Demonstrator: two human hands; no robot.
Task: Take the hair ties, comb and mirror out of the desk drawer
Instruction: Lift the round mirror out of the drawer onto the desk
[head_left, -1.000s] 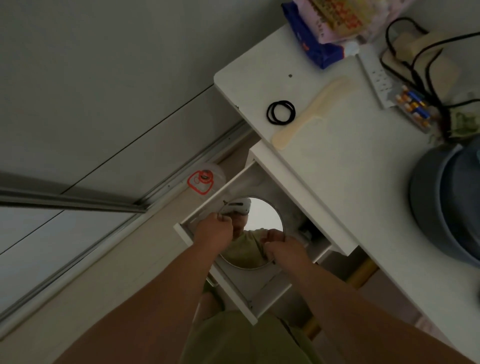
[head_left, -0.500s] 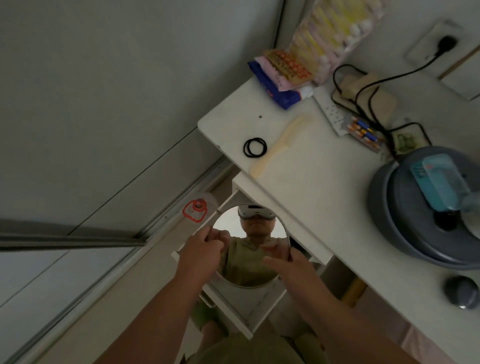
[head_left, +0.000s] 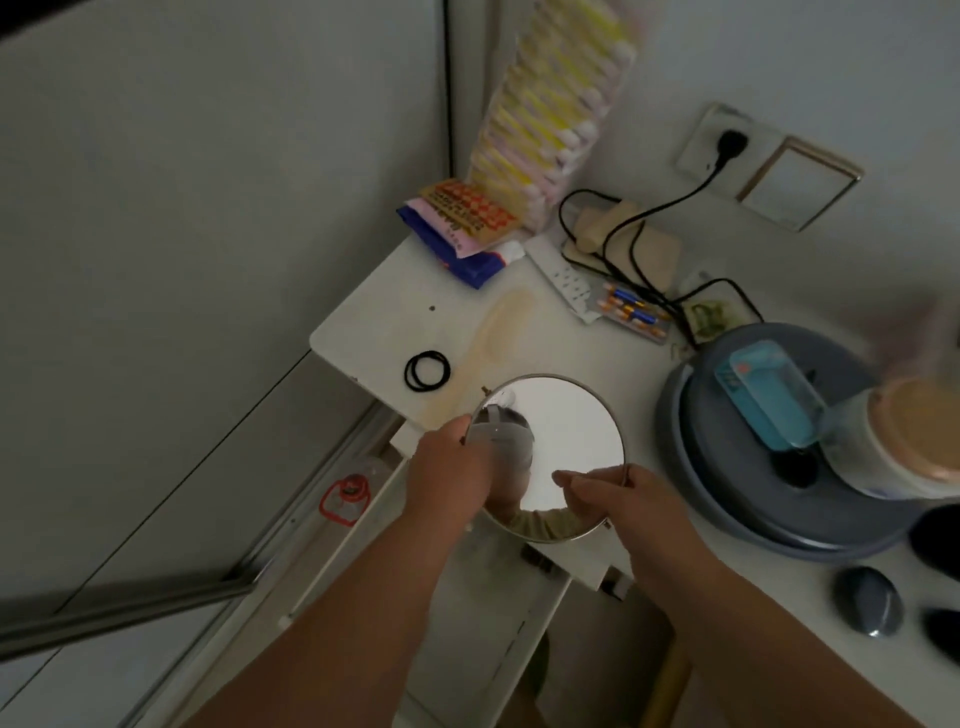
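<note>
I hold a round metal-rimmed mirror (head_left: 569, 431) over the front edge of the white desk (head_left: 374, 332). My left hand (head_left: 449, 475) grips its left rim and my right hand (head_left: 618, 501) pinches its lower right rim. Black hair ties (head_left: 427, 371) lie on the desk top near the left corner. A cream comb (head_left: 488, 348) rests beside them, its near end hidden behind the mirror. The open white drawer (head_left: 498, 613) sits below my forearms.
Packets (head_left: 457, 228), a power strip (head_left: 563, 278), cables and pill blisters (head_left: 634, 312) crowd the back of the desk. A grey round appliance (head_left: 737, 493) with a teal box stands at the right. A red-capped bottle (head_left: 345, 496) lies on the floor at the left.
Both hands have lifted the mirror out of the drawer and up over the desk's edge. The view has tilted upward toward the wall.
</note>
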